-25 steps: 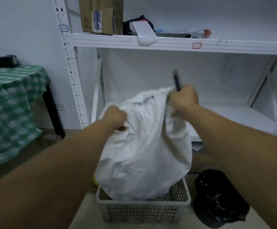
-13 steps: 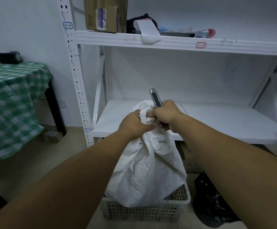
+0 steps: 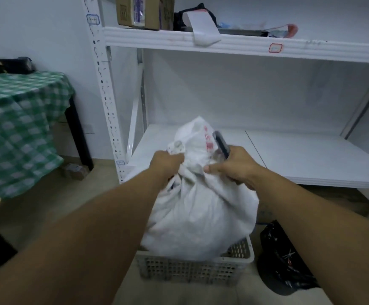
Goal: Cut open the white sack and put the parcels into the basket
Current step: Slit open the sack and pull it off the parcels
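Half a second back the two fists were jammed together at the neck of the sack; now they have drawn apart. The left hand (image 3: 166,162) has slid to the left side of the neck and has a bunch of the cloth clenched in its fist. Between the hands the top of the white sack (image 3: 201,212) has sprung up into a loose flap with red print on it, which was crushed under the fists before. The sack hangs lower than it did, with its bulging bottom down inside the rim of the grey basket (image 3: 190,269). The right hand (image 3: 234,166) has moved right. Its fingers are curled round the dark cutter (image 3: 221,144), which sticks up and leans left against the flap, and the thumb reaches across onto the folds.

The green checked tablecloth (image 3: 20,128) is smeared with blur at the far left. The left forearm covers the basket's near left corner. No parcels show, and the sack's bulk hides whether it rests on the basket floor. The red print is too blurred to read. I cannot tell whether the cutter's blade is out. The right forearm cuts across part of the black bag (image 3: 284,260) on the floor beside the basket.
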